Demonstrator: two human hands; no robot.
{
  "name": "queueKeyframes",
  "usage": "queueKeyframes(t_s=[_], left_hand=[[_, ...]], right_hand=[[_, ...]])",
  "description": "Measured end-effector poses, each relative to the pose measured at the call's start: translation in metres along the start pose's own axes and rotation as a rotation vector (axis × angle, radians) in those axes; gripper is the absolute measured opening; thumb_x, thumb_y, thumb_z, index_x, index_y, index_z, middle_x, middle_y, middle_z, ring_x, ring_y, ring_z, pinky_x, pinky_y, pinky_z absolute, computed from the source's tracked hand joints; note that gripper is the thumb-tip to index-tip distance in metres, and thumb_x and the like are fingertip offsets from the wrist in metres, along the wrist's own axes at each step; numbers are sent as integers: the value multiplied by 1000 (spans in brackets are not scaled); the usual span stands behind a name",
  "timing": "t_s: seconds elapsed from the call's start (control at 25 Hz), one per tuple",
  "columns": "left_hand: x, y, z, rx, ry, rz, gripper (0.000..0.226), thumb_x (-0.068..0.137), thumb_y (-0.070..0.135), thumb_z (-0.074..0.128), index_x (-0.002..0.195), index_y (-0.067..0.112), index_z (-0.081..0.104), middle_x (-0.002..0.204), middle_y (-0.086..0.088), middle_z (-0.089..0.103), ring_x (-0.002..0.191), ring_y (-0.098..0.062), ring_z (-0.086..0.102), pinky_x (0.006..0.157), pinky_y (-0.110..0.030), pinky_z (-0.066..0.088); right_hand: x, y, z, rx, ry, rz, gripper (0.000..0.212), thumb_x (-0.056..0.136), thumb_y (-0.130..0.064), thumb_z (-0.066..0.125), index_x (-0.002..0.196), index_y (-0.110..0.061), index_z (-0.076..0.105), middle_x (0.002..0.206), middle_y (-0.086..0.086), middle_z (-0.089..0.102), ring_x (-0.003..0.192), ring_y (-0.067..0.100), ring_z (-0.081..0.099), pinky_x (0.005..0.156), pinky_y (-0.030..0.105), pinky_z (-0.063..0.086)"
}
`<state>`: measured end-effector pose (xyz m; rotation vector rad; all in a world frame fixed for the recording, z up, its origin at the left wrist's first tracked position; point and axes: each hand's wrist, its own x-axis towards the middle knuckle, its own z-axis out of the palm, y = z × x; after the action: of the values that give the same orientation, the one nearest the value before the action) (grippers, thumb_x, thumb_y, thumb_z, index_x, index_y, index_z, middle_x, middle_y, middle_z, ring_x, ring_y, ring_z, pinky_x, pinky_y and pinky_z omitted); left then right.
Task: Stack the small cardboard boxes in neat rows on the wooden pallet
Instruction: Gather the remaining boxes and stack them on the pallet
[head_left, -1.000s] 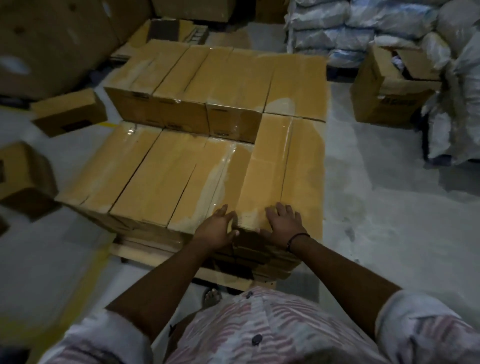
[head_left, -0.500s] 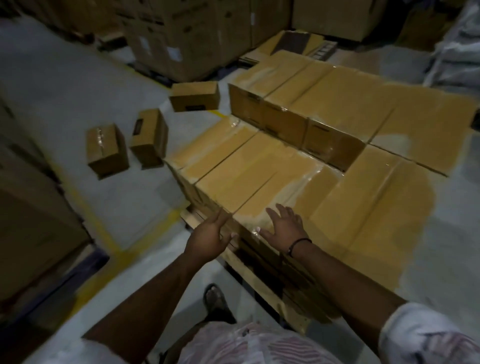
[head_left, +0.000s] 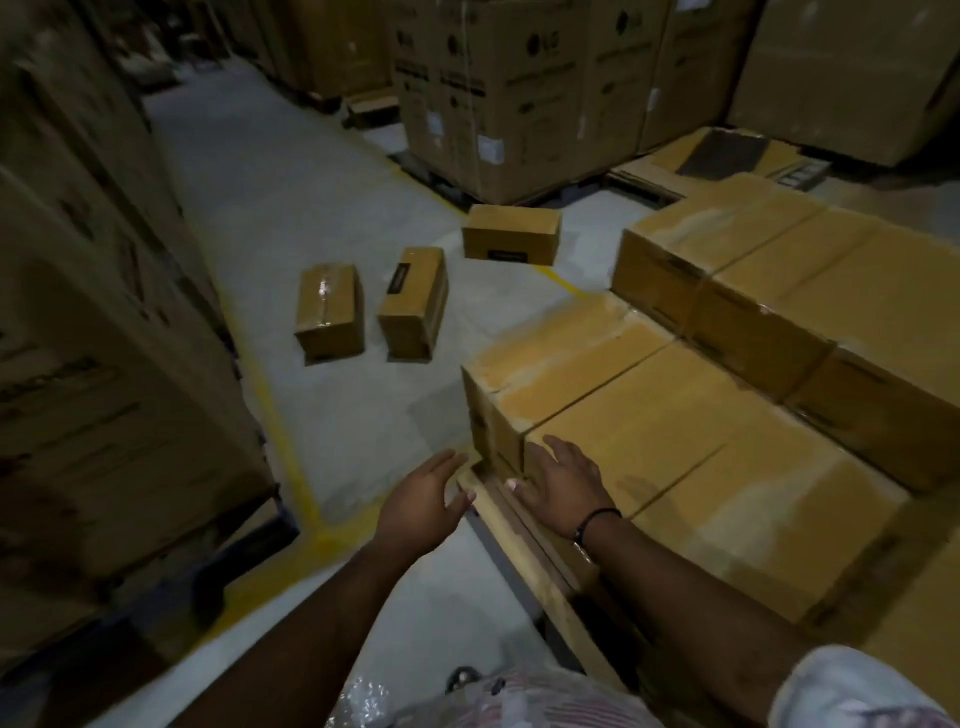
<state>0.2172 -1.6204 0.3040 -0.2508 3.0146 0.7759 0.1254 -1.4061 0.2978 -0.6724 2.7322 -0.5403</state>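
Observation:
Rows of small cardboard boxes (head_left: 691, 431) stand packed together on the wooden pallet (head_left: 524, 540) at the right, with a higher row (head_left: 779, 291) behind them. My right hand (head_left: 561, 486) lies with straight fingers on the near corner of the lower row. My left hand (head_left: 423, 501) hovers with relaxed fingers just left of the pallet corner, holding nothing. Three loose small boxes sit on the concrete floor: one (head_left: 330, 312), a second (head_left: 415, 304) beside it, and a third (head_left: 511, 234) farther back.
Tall cartons (head_left: 93, 312) wall off the left side, and big printed cartons (head_left: 519, 88) stand at the back. Flattened cardboard (head_left: 722, 156) lies behind the pallet. A yellow floor line (head_left: 275, 410) runs past the loose boxes along the grey aisle.
My view has swung left, bringing the loose floor boxes toward the centre. Both hands have slid left along the stack; the left hand has come off the boxes.

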Motion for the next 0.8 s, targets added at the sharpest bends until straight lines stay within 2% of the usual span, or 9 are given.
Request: queueKeyframes(t_s=[0.2,0.4,0.52,0.68,0.8], left_hand=[[28,-69,-46,4,59,-45,57,99,48,58,152,29,46,159,4,42,143,-15,42,112,-31,38],[64,-122,-60,-81,111,-158,59,99,48,58,153,29,44,159,4,42,145,-15,40,114,-32,37],[94,-150,-62,-77,66,-188,61,100,52,54,155,33,38,161,6,37,147,-15,35,116,-34,36],[171,-205,-82,-88,70,-226,62,99,53,55,155,33,38,160,5,39,145,-16,39,115,-34,39],[238,-241,-115,-101,72,-267,62,99,54,55,155,32,39,159,4,40,141,-19,45,112,-39,43]], right_hand=[[64,-73,9,77,18,-78,71,92,-69,44,151,-30,37,159,3,33,144,27,31,115,46,32],[137,-110,20,29,-50,-136,69,96,-65,46,154,-31,33,162,1,28,147,23,25,117,43,28],[193,-128,24,45,-63,-155,69,97,-62,48,154,-27,34,162,2,27,148,23,25,116,40,27],[291,-152,33,45,-54,-174,71,96,-62,50,154,-24,36,162,4,29,148,24,25,115,37,26],[379,-173,28,33,-52,-174,72,94,-65,49,154,-25,37,160,5,33,146,27,29,115,41,29]])
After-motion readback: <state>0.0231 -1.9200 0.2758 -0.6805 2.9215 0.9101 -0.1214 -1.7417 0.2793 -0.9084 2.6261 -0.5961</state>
